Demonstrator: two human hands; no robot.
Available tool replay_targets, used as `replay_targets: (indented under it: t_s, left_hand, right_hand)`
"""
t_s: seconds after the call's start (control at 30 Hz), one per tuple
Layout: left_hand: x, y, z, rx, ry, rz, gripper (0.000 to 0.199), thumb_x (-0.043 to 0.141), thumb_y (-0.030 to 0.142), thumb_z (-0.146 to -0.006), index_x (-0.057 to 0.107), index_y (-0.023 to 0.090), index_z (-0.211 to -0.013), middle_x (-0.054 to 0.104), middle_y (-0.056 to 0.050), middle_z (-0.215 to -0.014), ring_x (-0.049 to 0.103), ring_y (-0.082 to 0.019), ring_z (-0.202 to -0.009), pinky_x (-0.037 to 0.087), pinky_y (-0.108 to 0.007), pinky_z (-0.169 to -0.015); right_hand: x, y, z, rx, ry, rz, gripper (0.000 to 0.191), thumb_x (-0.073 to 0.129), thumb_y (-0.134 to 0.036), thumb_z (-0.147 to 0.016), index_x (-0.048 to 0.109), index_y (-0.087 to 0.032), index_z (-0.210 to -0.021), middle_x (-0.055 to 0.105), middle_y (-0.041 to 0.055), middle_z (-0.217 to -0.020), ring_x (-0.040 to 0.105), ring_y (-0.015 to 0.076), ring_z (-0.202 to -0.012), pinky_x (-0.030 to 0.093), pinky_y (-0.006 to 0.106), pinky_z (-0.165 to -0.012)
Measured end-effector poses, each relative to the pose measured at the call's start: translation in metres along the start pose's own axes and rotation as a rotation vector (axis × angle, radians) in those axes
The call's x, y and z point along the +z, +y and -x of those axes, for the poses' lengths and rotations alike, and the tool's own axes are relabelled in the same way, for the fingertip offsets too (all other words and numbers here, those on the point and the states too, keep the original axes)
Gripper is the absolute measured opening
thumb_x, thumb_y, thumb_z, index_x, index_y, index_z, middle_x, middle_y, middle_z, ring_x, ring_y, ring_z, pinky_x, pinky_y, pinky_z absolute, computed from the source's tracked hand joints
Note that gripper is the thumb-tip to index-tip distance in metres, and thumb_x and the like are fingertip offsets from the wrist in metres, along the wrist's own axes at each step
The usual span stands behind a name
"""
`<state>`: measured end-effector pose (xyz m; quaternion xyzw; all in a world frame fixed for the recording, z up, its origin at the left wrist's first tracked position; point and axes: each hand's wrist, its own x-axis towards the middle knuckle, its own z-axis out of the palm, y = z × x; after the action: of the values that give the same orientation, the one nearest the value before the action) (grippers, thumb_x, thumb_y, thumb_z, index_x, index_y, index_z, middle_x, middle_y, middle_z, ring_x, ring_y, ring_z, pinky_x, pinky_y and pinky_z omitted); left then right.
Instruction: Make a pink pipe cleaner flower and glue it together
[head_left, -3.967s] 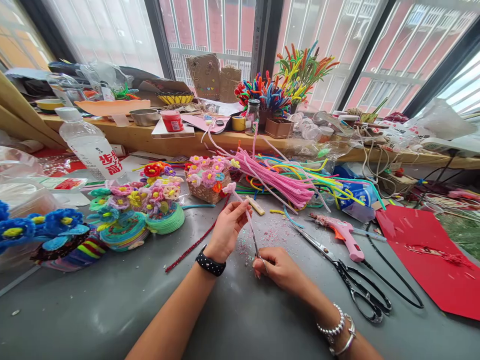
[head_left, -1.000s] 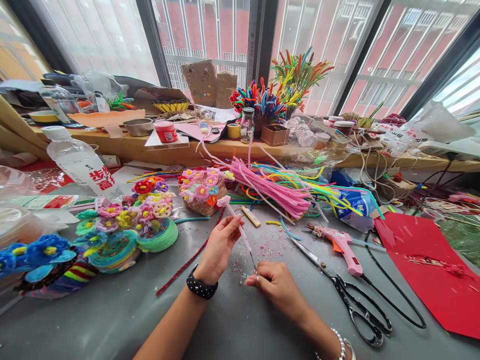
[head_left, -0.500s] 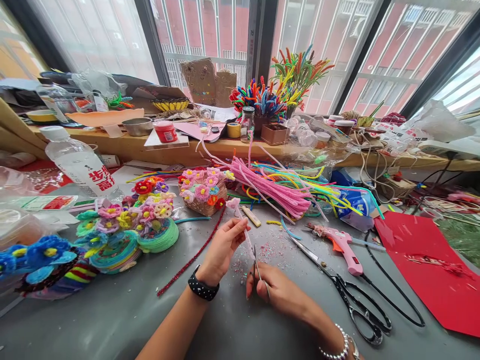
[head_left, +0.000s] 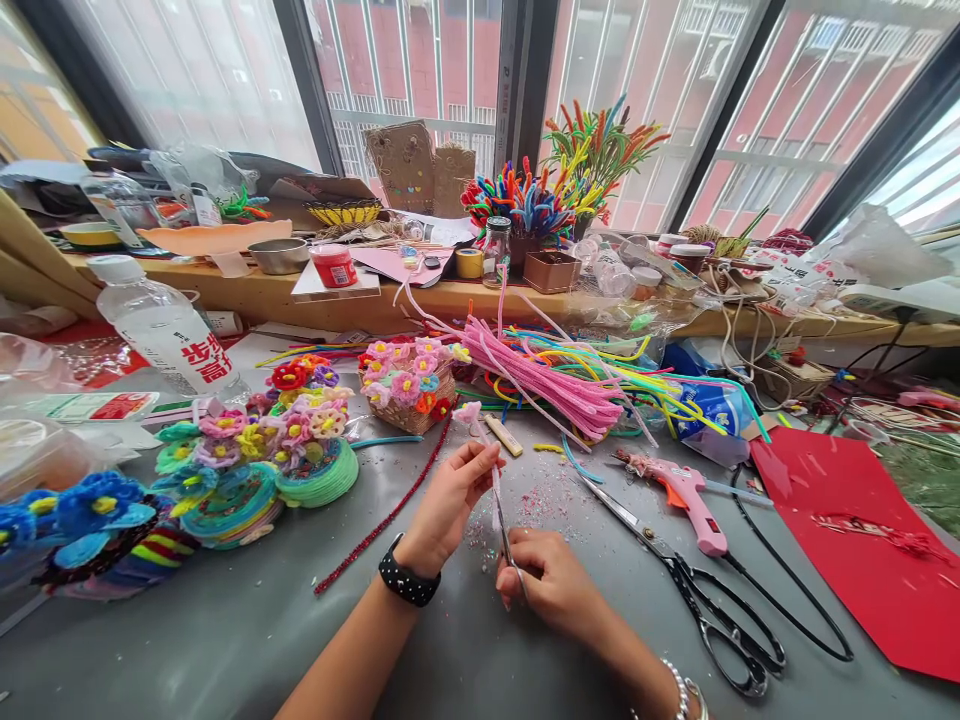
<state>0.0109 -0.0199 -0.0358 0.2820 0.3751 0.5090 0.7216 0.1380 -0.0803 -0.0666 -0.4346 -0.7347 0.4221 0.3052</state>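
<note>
My left hand [head_left: 452, 500] pinches a pale pink pipe cleaner [head_left: 480, 430] whose upper end is shaped into a small flower [head_left: 468, 412]. Its lower part hangs down beside the blades of a small pair of scissors [head_left: 505, 540]. My right hand [head_left: 551, 580] is wrapped round the scissors' handles, and the blades point up toward my left fingers. The blades look nearly closed, against the pipe cleaner; whether they cut into it I cannot tell. Coloured fluff bits [head_left: 551, 500] lie scattered on the grey table behind my hands.
To the right lie large black-handled scissors [head_left: 694, 580], a pink glue gun [head_left: 686, 490] and a red sheet [head_left: 840, 540]. Behind is a bundle of pink pipe cleaners [head_left: 540, 375]. Flower-topped pots [head_left: 319, 480], a basket [head_left: 412, 410] and a water bottle [head_left: 165, 330] stand left.
The small scissors have gone from spread blades to nearly closed ones. The pink flower has tilted slightly lower, and my right hand has shifted a little.
</note>
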Motion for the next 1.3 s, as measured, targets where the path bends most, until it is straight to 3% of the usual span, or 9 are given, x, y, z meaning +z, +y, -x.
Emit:
replay_targets:
  t_s: [0.37,0.47,0.67,0.87,1.3]
  left_hand:
    - [-0.0074,0.0005,-0.0072,-0.016,0.109,0.161,0.018,0.07,0.017,-0.058,0.055,0.015,-0.067,0.062,0.001,-0.063,0.054,-0.006,-0.055,0.042,-0.015,-0.052]
    - [-0.0064,0.0007,-0.0064,-0.014,0.097,0.146,0.018,0.07,0.016,-0.058,0.054,0.015,-0.066,0.061,0.001,-0.063,0.054,-0.006,-0.056,0.042,-0.015,-0.052]
    - [-0.0002,0.0021,-0.0012,-0.053,0.062,0.08,0.02,0.071,0.018,-0.056,0.055,0.014,-0.067,0.058,0.003,-0.06,0.054,-0.006,-0.055,0.041,-0.016,-0.053]
    - [-0.0007,-0.0003,0.0006,-0.07,-0.004,0.035,0.021,0.072,0.021,-0.056,0.053,0.014,-0.064,0.059,0.003,-0.061,0.052,-0.004,-0.054,0.039,-0.014,-0.053]
    - [-0.0008,-0.0012,-0.0015,-0.015,0.013,0.089,0.022,0.072,0.022,-0.056,0.053,0.015,-0.064,0.056,0.004,-0.061,0.051,-0.004,-0.056,0.038,-0.014,-0.053]
  right_hand:
    - [0.0022,0.0035,-0.0039,0.073,0.162,-0.061,0.062,0.037,-0.066,-0.07,0.048,-0.015,-0.037,0.04,-0.0024,-0.044,0.039,0.0073,-0.046,0.031,0.022,-0.05]
    - [0.0008,0.0039,-0.0046,0.046,0.099,-0.068,0.067,0.031,-0.072,-0.067,0.048,-0.015,-0.038,0.04,-0.0016,-0.046,0.039,0.0081,-0.048,0.031,0.022,-0.051]
    - [-0.0048,0.0024,-0.0015,-0.044,-0.045,-0.018,0.079,0.01,-0.078,-0.063,0.057,-0.014,-0.061,0.05,0.0029,-0.065,0.046,0.0125,-0.063,0.036,0.025,-0.061]
    - [-0.006,-0.0008,-0.0021,-0.045,-0.07,0.016,0.077,0.011,-0.078,-0.063,0.054,-0.014,-0.058,0.05,0.0031,-0.065,0.045,0.0126,-0.062,0.036,0.026,-0.061]
    - [0.0,-0.0006,0.0018,0.026,0.118,-0.022,0.064,0.031,-0.069,-0.071,0.049,-0.015,-0.041,0.042,-0.001,-0.049,0.042,0.0089,-0.05,0.031,0.023,-0.052]
